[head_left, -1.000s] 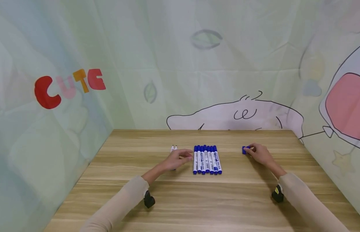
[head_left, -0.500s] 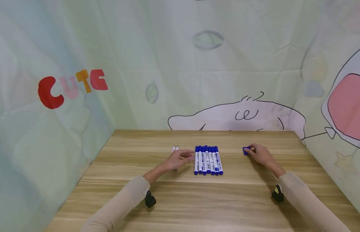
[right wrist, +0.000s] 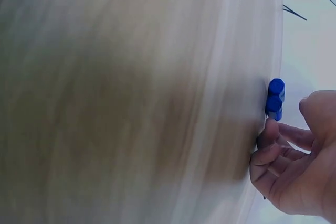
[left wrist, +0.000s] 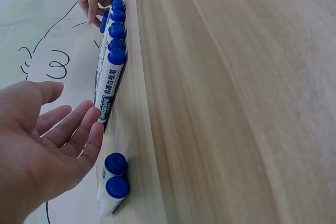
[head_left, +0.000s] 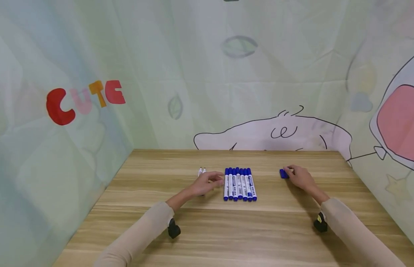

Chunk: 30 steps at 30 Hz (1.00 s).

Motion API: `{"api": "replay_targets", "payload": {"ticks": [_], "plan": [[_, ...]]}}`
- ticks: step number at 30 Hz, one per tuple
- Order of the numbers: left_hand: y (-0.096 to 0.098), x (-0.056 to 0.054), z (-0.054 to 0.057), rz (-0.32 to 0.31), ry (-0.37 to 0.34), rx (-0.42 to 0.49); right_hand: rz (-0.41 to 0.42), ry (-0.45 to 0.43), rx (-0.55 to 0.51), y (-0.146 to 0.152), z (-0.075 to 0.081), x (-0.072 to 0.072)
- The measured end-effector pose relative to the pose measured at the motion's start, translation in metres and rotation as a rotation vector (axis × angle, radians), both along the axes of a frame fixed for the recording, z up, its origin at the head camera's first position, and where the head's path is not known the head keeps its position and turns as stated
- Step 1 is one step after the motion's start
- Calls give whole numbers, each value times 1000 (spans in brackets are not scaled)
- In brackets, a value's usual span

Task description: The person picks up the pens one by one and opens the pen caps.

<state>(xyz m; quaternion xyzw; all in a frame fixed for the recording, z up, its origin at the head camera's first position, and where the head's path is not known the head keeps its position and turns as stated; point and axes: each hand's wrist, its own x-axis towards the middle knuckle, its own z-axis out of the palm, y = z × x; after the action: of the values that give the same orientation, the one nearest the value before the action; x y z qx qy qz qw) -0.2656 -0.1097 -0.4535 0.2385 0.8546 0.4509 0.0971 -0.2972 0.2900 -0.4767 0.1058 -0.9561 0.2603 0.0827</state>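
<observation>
In the head view, a row of several capped whiteboard markers [head_left: 240,185], white with blue ends, lies side by side on the table. My left hand [head_left: 205,184] hovers beside the row's left end, fingers loosely extended, holding nothing. Partly hidden behind it lie two uncapped markers [head_left: 201,171], dark tips toward the back; their blue ends [left wrist: 117,177] show in the left wrist view. To the right, two blue caps [head_left: 283,173] lie against each other. My right hand [right wrist: 294,156] is at the caps, fingertips right at their near side, with the thumb apart from them.
The wooden table [head_left: 220,237] ends at the back against a printed fabric curtain [head_left: 160,74]. More curtain stands along the left and right sides. A black wrist camera [head_left: 174,228] sits below the left sleeve, another wrist camera [head_left: 320,223] below the right one.
My right fingers have drawn back slightly from over the blue caps, which now show more fully and sit closer together. The left hand stays in place; the head view has shifted slightly.
</observation>
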Motion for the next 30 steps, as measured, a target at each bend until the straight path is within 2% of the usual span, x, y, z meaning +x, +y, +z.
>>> {"api": "replay_targets", "payload": {"ticks": [9, 18, 22, 30], "plan": [[4, 2, 3, 16, -11, 10, 25, 33, -4, 12, 10, 8], [2, 3, 2, 32, 1, 9, 84, 96, -29, 9, 19, 18], [0, 2, 0, 33, 13, 1, 132, 85, -56, 2, 26, 23], [0, 3, 1, 36, -5, 1, 245, 15, -126, -19, 40, 31]]}}
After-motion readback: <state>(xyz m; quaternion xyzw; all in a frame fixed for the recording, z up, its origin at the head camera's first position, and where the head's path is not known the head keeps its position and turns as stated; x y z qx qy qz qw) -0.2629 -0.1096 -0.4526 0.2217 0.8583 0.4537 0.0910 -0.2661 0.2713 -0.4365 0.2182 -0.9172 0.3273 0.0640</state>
